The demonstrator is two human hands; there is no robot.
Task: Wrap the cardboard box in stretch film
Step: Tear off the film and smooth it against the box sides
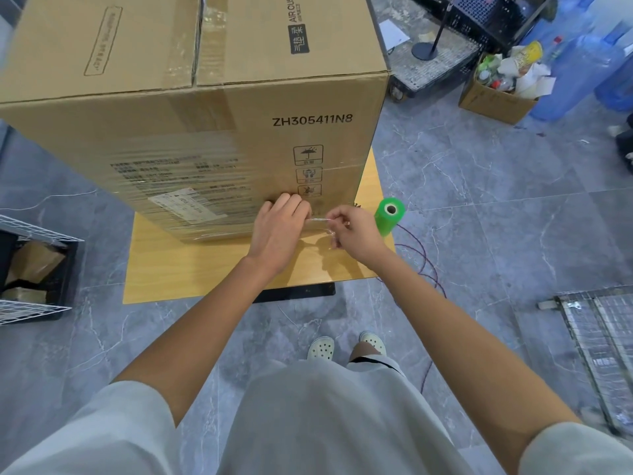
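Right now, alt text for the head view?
The left hand and right hand pinch a strand of clear stretch film at the lower front of a large cardboard box, whose lower part is already wrapped. A green roll sits by its right corner.

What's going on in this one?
A person is wrapping a big box that stands on a wooden board. Film already covers the box's lower half; the top is bare. At the lower right corner, the left hand and right hand pinch a twisted strand of film between them. The green roll sits by the board's right edge, untouched.
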